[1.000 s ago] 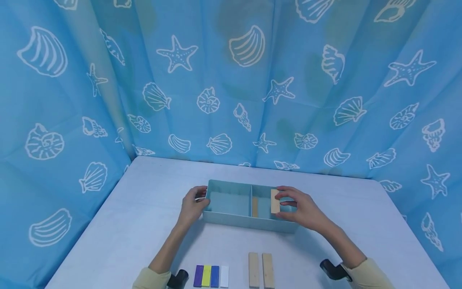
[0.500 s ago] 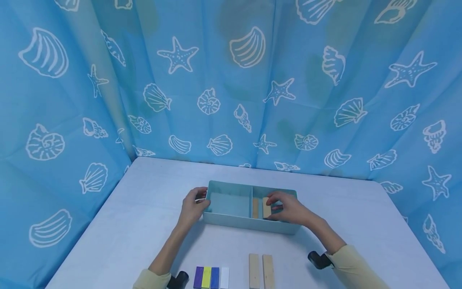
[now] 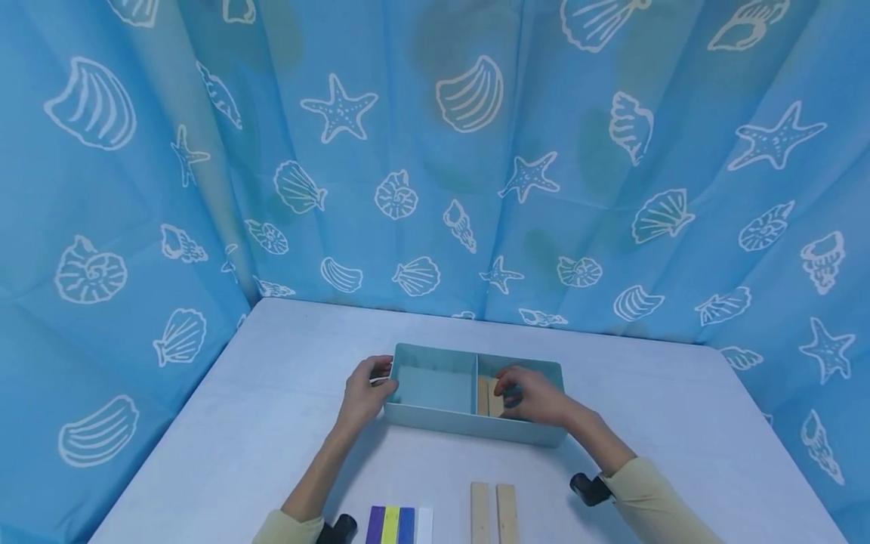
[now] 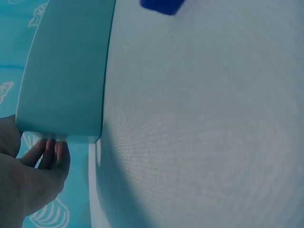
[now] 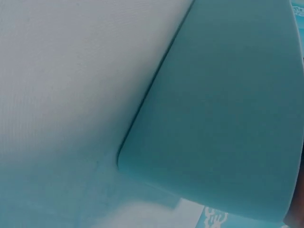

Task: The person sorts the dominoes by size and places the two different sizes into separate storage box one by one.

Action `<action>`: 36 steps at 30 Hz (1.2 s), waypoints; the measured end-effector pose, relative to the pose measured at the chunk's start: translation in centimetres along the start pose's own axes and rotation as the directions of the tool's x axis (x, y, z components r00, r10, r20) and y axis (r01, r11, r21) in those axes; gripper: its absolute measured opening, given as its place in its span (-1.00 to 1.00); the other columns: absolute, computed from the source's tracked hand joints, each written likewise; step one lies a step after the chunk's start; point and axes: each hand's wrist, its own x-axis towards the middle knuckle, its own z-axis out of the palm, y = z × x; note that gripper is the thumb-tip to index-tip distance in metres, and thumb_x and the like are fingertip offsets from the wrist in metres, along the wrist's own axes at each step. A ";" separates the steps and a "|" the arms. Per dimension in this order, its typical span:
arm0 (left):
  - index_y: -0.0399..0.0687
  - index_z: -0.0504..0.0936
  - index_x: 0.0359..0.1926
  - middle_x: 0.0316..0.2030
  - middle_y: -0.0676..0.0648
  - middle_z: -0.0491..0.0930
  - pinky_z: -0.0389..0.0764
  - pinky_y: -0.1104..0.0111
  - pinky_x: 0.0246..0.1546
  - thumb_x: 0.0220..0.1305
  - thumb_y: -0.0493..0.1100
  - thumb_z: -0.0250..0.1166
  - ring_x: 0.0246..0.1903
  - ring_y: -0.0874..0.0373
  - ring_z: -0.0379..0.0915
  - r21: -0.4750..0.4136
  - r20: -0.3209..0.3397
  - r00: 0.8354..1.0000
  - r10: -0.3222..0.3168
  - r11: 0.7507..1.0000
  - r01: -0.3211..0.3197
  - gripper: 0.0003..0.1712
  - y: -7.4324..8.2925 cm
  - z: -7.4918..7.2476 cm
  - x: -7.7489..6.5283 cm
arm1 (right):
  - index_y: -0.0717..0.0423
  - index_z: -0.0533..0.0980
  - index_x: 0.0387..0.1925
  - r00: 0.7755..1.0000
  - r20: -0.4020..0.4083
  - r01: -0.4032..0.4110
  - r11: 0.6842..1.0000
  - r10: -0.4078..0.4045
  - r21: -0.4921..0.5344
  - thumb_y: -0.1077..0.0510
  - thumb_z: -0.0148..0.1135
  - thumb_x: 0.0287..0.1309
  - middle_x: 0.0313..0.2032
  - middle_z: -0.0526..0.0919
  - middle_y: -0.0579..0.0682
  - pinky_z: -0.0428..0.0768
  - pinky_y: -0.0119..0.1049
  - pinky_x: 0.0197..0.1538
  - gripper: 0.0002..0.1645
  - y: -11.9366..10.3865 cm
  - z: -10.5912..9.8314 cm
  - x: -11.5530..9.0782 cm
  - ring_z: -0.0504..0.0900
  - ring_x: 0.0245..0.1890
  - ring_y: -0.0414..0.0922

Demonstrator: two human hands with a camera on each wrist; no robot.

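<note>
A light-blue two-compartment box (image 3: 462,425) stands on the white table. My left hand (image 3: 363,389) grips its left end; in the left wrist view the fingers (image 4: 59,154) lie against the end wall. Inside the smaller right compartment, one wooden block (image 3: 483,397) lies along the divider. Beside it on the right is a second wooden block (image 3: 495,398), which my right hand (image 3: 537,397) pinches between thumb and fingers, partly covering it. The right wrist view shows mostly the box's outer wall (image 5: 223,109), with only a sliver of the hand at the edge.
Two wooden blocks (image 3: 479,514) lie side by side near the front edge of the view. Left of them is a row of coloured strips: purple (image 3: 375,525), yellow (image 3: 390,525), blue (image 3: 405,525) and white (image 3: 424,525). A blue shell-patterned curtain (image 3: 435,166) surrounds the table.
My right hand has moved left and down into the right compartment, bringing its wooden block from above the box to beside the first one. My left hand stays on the box's end.
</note>
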 end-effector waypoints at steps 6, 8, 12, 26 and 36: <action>-0.34 0.48 0.20 0.04 -0.27 0.54 0.55 0.15 0.14 0.18 -0.39 0.25 0.08 -0.12 0.49 -0.010 0.007 1.000 0.012 1.000 -0.012 -0.48 -0.1 0.0 -0.2 | 0.21 0.57 -0.17 1.000 -0.002 -0.020 1.000 0.020 -0.023 0.42 0.47 -0.06 -0.06 0.58 0.07 0.67 -0.30 -0.11 -0.63 0.0 0.3 0.1 0.63 -0.19 -0.08; -0.33 0.49 0.20 0.04 -0.27 0.54 0.54 0.15 0.14 0.18 -0.39 0.25 0.08 -0.12 0.49 -0.016 0.004 1.000 0.011 1.000 -0.011 -0.48 -0.1 0.0 -0.2 | 0.19 0.58 -0.17 1.000 -0.008 -0.020 0.999 0.019 -0.032 0.42 0.47 -0.06 -0.07 0.59 0.04 0.66 -0.32 -0.12 -0.64 0.0 0.3 0.2 0.60 -0.20 -0.11; -0.32 0.49 0.20 0.03 -0.24 0.54 0.53 0.15 0.16 0.16 -0.38 0.25 0.09 -0.12 0.49 -0.005 0.003 1.000 -0.002 1.000 0.002 -0.47 -0.1 0.0 -0.1 | 0.20 0.57 -0.20 1.000 -0.013 0.021 0.999 -0.022 -0.040 0.44 0.46 -0.08 -0.13 0.59 0.02 0.65 -0.31 -0.15 -0.64 0.2 0.4 0.2 0.55 -0.24 -0.13; -0.34 0.49 0.20 0.03 -0.25 0.55 0.53 0.13 0.15 0.17 -0.39 0.27 0.07 -0.13 0.49 -0.010 0.017 1.000 0.015 1.000 -0.014 -0.47 -0.4 -0.2 -0.1 | 0.22 0.56 -0.18 1.000 -0.015 0.012 1.000 -0.012 0.000 0.44 0.45 -0.05 -0.10 0.59 0.06 0.65 -0.21 -0.08 -0.65 0.1 0.7 -0.1 0.55 -0.20 -0.06; -0.37 0.48 0.19 0.03 -0.28 0.54 0.54 0.14 0.14 0.16 -0.40 0.26 0.07 -0.13 0.50 -0.006 0.013 1.000 0.027 1.000 -0.027 -0.48 -0.2 -0.2 0.0 | 0.25 0.58 -0.15 1.000 -0.012 -0.018 0.999 0.018 0.037 0.36 0.46 0.00 0.02 0.57 0.17 0.67 -0.28 -0.05 -0.67 -0.1 0.3 -0.1 0.60 -0.04 0.06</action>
